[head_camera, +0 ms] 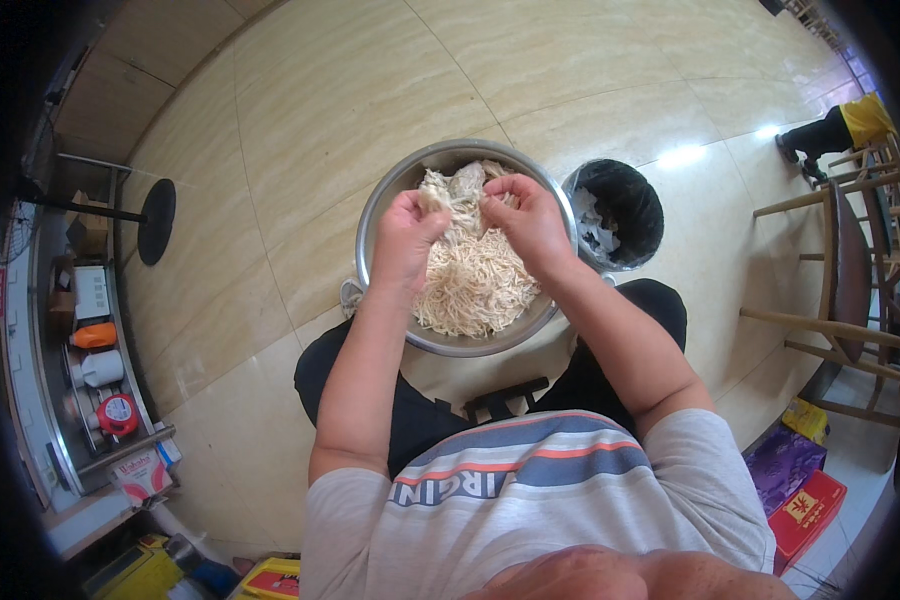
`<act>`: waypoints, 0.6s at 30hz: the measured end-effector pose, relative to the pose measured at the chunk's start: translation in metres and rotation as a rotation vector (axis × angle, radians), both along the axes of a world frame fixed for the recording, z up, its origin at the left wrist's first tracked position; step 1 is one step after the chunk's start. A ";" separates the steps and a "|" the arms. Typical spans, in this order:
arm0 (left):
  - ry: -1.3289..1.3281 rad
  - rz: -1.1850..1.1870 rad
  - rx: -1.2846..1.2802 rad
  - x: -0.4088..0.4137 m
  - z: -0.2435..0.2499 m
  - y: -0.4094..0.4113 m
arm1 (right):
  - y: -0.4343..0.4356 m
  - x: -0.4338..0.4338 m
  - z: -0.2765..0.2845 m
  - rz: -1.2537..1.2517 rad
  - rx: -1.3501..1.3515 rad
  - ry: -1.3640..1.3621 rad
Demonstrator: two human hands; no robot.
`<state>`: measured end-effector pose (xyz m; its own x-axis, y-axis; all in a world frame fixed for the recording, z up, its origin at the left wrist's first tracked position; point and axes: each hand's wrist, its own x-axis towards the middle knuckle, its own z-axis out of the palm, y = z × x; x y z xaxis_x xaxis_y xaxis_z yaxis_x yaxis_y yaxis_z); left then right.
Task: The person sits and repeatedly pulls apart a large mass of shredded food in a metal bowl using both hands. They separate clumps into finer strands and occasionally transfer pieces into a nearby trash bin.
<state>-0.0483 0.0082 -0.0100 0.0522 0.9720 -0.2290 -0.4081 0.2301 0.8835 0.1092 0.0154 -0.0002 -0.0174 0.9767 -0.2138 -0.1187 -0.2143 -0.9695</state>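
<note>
A wide stainless steel basin (379, 180) stands on the floor between my knees. Fine pale shreds, apparently cooked chicken meat (472, 289), are heaped in its near half. Larger unshredded meat pieces (467, 180) lie towards the far rim. Above them, my left hand (405, 236) grips a ragged chunk of meat (433, 187) between thumb and fingers. Just to its right, my right hand (529, 221) has thumb and forefinger pinched together, with what looks like a thin strip of meat at their tips. Both hands are over the basin.
A bin with a black liner (630, 217) holds crumpled white waste, close to the basin's right. Wooden chairs (851, 262) and a person's dark-trousered legs (821, 139) are further right. At left are a fan's round base (157, 221) and a shelf with bottles (101, 367). Boxes (806, 517) sit behind right.
</note>
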 end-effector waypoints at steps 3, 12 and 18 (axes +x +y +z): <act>-0.082 0.012 0.008 -0.004 0.010 0.002 | 0.001 0.003 -0.002 0.023 -0.004 0.057; -0.037 -0.096 0.002 0.004 0.005 -0.002 | -0.005 -0.004 0.000 0.106 -0.029 0.109; -0.145 0.037 -0.025 -0.001 -0.002 0.002 | -0.001 0.000 -0.006 0.115 -0.026 0.052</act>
<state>-0.0488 0.0099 -0.0117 0.0508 0.9679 -0.2460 -0.5394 0.2339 0.8089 0.1095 0.0142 -0.0059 -0.1402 0.9620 -0.2345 -0.1421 -0.2539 -0.9567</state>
